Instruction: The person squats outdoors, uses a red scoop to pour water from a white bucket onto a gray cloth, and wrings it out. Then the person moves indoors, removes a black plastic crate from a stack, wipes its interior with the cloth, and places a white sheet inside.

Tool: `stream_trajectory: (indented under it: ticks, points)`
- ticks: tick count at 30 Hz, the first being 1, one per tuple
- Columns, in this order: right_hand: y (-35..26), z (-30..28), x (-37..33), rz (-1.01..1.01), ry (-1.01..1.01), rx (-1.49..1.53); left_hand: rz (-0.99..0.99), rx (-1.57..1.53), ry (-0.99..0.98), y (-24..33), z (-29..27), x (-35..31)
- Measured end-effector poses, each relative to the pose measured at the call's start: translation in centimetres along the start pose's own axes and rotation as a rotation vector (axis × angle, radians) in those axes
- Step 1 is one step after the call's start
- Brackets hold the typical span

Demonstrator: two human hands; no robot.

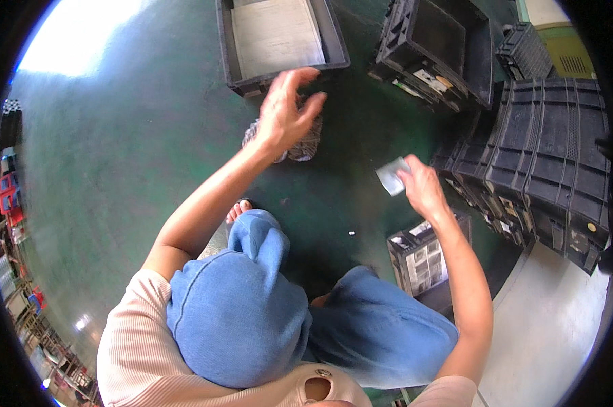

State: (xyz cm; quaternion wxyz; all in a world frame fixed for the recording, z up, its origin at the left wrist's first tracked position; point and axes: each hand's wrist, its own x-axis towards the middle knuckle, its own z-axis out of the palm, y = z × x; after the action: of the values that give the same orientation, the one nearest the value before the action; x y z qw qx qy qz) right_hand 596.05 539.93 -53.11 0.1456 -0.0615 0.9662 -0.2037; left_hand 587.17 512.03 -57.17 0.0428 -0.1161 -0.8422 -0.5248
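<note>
My left hand is held out ahead with its fingers apart and nothing in it, near the front wall of a black plastic crate. Pale flat sheets line that crate. Beneath the hand, partly hidden by it, lies a dark patterned bundle. Out to the right, my right hand pinches a small pale flat piece between thumb and fingers. Whether the piece is cloth, paper or plastic I cannot tell.
Another black crate stands tilted at the far right. Large black crates are stacked along the right side. Below my right forearm sits a dark box with a picture sheet. A tiny white bit lies on the green floor.
</note>
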Motion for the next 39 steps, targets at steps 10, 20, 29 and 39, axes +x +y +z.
stream_trajectory:
  ticks: [10, 20, 29, 39]
  points:
    - [5.8, 5.2, -3.5, 0.438, -0.763, -0.266, 0.055, 0.598, -0.292, -8.2, -5.8, 2.7]
    - [-8.5, 3.4, 12.9, -0.316, 0.146, 0.055, -0.07, 0.921, 0.248, -9.3, -6.5, 2.8]
    - [-12.8, 12.6, 28.7, 0.62, -0.104, 0.105, -0.397, 0.541, 0.217, -12.4, -5.6, 2.1]
    - [-14.2, 11.1, 27.4, 0.294, 0.105, 0.037, -0.459, 0.476, 0.204, -11.4, -5.9, 2.2]
